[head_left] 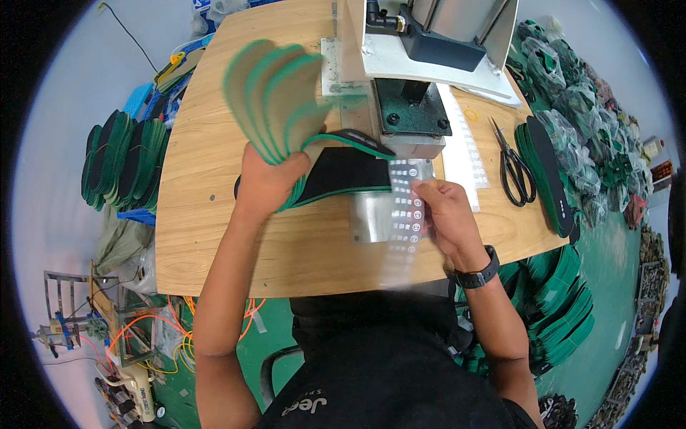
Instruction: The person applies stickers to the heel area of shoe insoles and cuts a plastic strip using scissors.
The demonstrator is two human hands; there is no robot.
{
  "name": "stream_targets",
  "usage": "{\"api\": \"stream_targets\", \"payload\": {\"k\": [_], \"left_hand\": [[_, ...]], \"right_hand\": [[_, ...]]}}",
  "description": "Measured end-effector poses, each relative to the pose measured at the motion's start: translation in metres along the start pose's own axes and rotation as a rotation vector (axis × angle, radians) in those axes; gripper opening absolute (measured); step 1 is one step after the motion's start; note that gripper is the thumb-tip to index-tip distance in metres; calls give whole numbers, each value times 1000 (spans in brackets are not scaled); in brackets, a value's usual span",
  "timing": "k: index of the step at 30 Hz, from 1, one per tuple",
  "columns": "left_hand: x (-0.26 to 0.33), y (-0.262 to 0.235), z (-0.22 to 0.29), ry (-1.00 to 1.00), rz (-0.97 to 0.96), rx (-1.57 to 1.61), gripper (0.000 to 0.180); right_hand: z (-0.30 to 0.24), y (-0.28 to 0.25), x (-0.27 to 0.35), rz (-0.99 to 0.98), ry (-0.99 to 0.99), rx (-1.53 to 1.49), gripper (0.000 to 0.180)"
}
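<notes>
On the far left, tall stacks of black and green insoles [125, 161] stand beside the light wooden table [200, 236]. Your left hand [270, 179] is curled snugly, thumb pressed down, around a fanned bunch of thin tan insoles with green edges [286, 100]; their top ends are blurry. Next, a flat black insole with a green rim [350, 171] runs from under that hand to the metal press [411, 114]; I can't tell if your fingers grip it too. The insoles should be light, soft and bendy, so hold them by the narrow middle. To the right, a clear, bendy strip with white printed marks [406, 214] hangs over a shiny metal plate [368, 222]. Your right hand [449, 214] pinches its right edge, thumb and finger nearly together. It looks thin, slippery and easy to crease, so hold just its edge. Further right lie black scissors [516, 171].
</notes>
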State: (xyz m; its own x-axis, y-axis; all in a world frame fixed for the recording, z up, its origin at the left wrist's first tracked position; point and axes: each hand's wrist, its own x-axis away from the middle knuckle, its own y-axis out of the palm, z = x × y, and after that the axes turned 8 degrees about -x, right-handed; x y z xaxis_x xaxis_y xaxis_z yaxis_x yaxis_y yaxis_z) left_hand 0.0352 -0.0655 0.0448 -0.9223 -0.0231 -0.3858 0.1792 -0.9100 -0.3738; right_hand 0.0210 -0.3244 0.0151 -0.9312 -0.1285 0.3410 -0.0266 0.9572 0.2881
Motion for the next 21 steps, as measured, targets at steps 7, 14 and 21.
{"api": "stream_targets", "payload": {"k": [7, 14, 21], "left_hand": [[4, 2, 2, -72, 2, 72, 39], [5, 5, -5, -110, 25, 12, 23], [6, 10, -2, -104, -4, -144, 26]], "right_hand": [[2, 2, 2, -29, 8, 123, 28], [-4, 4, 0, -70, 34, 170, 31], [-3, 5, -5, -60, 55, 205, 32]]}}
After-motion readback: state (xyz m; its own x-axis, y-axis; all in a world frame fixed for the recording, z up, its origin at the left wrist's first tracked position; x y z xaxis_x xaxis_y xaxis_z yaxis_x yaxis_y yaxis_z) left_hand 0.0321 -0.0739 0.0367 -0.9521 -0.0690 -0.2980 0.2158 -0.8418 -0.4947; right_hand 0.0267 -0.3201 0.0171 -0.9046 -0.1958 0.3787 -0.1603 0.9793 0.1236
